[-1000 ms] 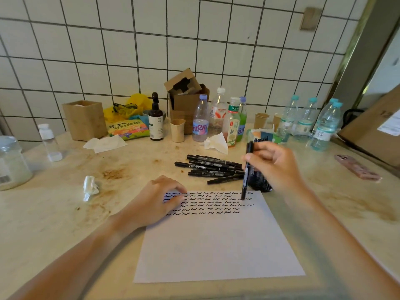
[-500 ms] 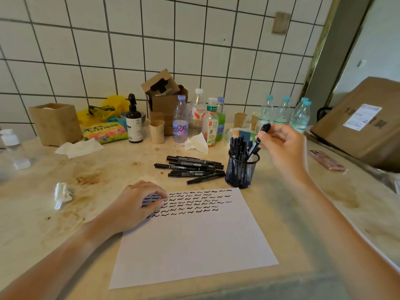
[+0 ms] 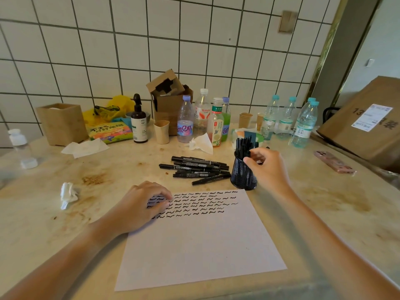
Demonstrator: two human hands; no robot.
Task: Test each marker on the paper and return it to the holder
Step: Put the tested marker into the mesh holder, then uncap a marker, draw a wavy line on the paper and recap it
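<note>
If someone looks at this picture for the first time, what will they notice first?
Probably the white paper at the near table edge, its top rows filled with black squiggles, with the left hand resting on its corner. Just behind it, loose black markers lie beside a mesh holder, where the right hand reaches.

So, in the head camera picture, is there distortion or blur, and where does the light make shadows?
Head view: wide-angle distortion bends the wall tiles and the table edge; the right hand at the mesh holder looks slightly soft, the squiggles on the paper stay sharp; light is soft and even, with only a faint shadow under the left hand; no strong glare.
</note>
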